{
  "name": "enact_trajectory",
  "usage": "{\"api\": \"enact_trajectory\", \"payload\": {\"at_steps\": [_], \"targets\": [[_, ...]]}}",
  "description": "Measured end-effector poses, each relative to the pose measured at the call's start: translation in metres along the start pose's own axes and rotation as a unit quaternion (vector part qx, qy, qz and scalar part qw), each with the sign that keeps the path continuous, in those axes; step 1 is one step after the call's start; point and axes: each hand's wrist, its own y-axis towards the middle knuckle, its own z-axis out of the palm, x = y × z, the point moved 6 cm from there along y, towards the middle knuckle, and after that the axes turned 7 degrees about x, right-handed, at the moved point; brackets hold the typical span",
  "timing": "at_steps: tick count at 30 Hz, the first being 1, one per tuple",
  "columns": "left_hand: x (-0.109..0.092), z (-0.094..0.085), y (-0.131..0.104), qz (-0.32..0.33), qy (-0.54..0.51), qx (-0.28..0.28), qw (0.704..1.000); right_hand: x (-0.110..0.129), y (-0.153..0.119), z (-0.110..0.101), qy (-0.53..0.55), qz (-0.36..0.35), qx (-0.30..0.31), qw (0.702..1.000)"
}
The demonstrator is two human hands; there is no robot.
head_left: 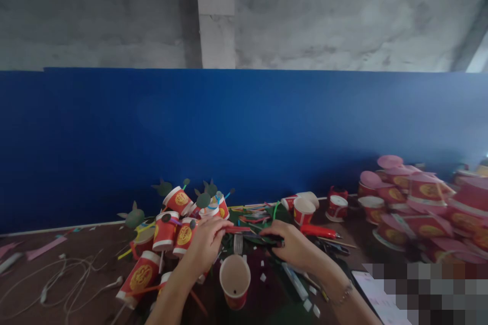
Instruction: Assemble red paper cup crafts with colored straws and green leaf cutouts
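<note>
My left hand pinches a thin red straw that points right, toward my other hand. Dark-handled scissors appear to be in my right hand, fingers closed round the handles and the narrow blades pointing left near the straw. Below and between both hands stands an upright red and white paper cup, its mouth facing me and a small dark spot inside. Just behind the cup lies a grey strip. Whether the blades touch the straw is too blurred to tell.
Decorated red cups crowd the left, beside a white earphone cable. Loose coloured straws lie behind my hands. To the right are a red tool, clear sticks, and piled pink-topped cups. A blue panel stands behind.
</note>
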Motion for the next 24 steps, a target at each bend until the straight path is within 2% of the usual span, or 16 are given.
{"api": "enact_trajectory", "payload": {"at_steps": [15, 24], "targets": [[-0.004, 0.003, 0.0, 0.008, -0.011, 0.026, 1.0, 0.006, -0.006, -0.005, -0.074, 0.016, 0.031, 0.997], [-0.003, 0.001, -0.001, 0.014, -0.014, 0.0, 1.0, 0.01, -0.007, -0.007, -0.11, 0.019, 0.025, 0.993]]}}
